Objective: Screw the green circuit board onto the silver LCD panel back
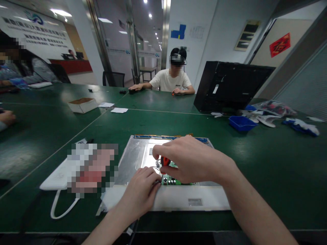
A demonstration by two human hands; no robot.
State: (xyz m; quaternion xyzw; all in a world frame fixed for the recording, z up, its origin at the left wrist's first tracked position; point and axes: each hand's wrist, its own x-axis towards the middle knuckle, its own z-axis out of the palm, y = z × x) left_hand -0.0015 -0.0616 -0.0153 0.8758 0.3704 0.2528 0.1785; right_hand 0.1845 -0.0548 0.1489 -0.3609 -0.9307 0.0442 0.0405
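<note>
In the head view, a green bench (255,163) fills the room's foreground, with glass doors behind and a person (171,80) across it. The metal panel (133,160) lies flat near the bench's front edge, a circuit board (176,179) on it. The right hand (184,158) grips a red-and-black screwdriver (165,161) over the board; the left hand (144,187) rests at the panel, fingers bunched, their grip unclear. White device (55,175) stands left, well apart from a blue tray (242,123) beyond; bare bench lies right of the panel.
</note>
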